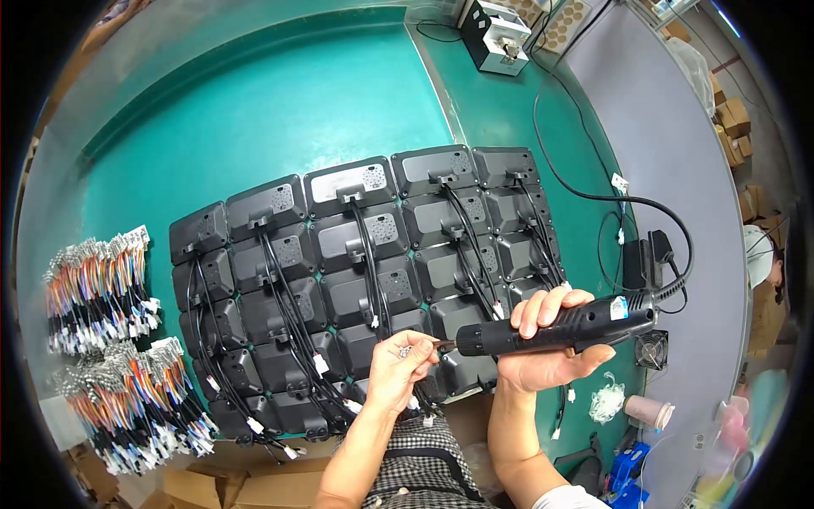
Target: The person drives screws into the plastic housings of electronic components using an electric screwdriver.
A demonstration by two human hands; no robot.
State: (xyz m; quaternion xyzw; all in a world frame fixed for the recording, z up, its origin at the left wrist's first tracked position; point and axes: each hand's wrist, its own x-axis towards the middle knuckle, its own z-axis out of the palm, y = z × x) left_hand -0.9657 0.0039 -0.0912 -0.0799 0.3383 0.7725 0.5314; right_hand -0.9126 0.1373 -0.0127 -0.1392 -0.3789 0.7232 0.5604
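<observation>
My right hand is wrapped round a black electric screwdriver, which lies level and points left. The tip of its bit reaches my left hand. That hand's fingers are pinched together on small silvery pieces that look like screws; they are too small to tell for certain. Beneath both hands are black plastic housings, set close together in rows. Black cables with white connectors run from their brackets toward me. My hands cover part of the nearest right housings.
Two bundles of coloured wires lie at the left edge of the green bench. A white-and-black machine stands at the back. To the right are a looping black cord, a small fan, a paper cup and a grey partition.
</observation>
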